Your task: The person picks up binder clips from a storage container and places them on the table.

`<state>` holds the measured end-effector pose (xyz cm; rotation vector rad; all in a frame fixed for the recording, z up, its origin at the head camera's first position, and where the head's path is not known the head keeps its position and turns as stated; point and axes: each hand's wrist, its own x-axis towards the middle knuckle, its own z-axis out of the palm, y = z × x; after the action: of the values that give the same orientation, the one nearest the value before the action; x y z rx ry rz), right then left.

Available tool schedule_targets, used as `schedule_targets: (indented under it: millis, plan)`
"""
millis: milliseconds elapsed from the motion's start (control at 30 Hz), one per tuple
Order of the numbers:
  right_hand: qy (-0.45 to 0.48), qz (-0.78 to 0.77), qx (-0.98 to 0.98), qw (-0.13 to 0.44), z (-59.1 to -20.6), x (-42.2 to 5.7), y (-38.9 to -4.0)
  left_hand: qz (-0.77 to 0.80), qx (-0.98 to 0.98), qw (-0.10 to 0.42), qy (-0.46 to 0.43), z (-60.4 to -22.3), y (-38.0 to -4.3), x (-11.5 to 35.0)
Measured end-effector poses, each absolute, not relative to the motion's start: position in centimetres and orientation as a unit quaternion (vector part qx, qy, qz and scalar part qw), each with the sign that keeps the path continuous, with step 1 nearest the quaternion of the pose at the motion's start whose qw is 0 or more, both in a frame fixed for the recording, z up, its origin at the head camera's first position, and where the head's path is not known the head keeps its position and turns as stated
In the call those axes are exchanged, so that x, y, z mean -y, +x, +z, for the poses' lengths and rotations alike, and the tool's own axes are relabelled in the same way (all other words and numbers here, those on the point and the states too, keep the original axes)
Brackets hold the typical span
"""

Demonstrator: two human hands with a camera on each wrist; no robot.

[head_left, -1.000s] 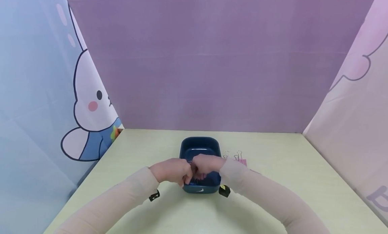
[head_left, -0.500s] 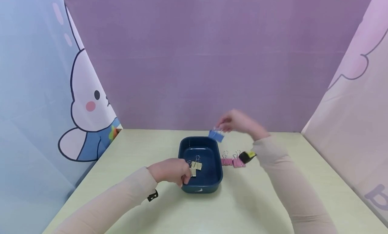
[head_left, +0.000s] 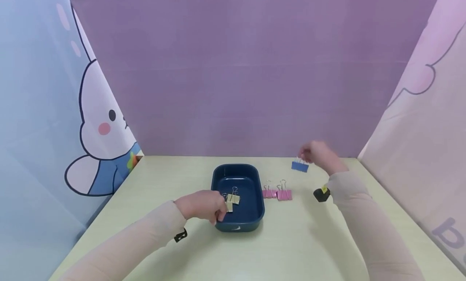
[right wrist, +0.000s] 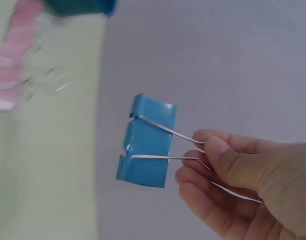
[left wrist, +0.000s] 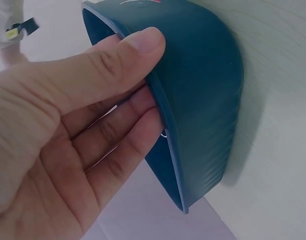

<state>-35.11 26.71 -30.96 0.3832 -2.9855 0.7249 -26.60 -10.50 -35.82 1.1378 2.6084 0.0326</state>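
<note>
A blue binder clip (right wrist: 152,142) hangs by its wire handles from my right hand (head_left: 320,154), pinched between thumb and fingers. In the head view the blue clip (head_left: 300,166) is over the far right part of the table. My left hand (head_left: 204,206) grips the near left rim of a dark blue box (head_left: 238,228); the left wrist view shows the thumb outside its wall and the fingers inside. Within the box lie yellow binder clips (head_left: 234,199), partly hidden behind the left hand. Two pink binder clips (head_left: 284,194) stand side by side just right of the box.
The pale table (head_left: 276,248) ends at a purple backdrop (head_left: 233,78). A curtain with a cartoon rabbit (head_left: 105,115) hangs on the left, and a pale printed curtain (head_left: 429,151) on the right.
My right hand has come up out of the box with the blue binder clip and moved right, past the pink clips. The left hand stays on the rim.
</note>
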Motion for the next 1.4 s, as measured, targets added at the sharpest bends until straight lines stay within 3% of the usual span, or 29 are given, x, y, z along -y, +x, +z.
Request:
schedule_targets:
  millis: [467, 1400]
  plan:
    - [0.138, 0.206, 0.965, -0.088, -37.4, -26.9, -36.8, 0.01, -0.908, 0.149, 0.392, -35.9, -26.7, 10.9]
    - [0.128, 0.22, 0.96, -0.115, -39.3, -25.8, -36.9, 0.012, -0.906, 0.141, 0.399, -36.0, -26.8, 11.0]
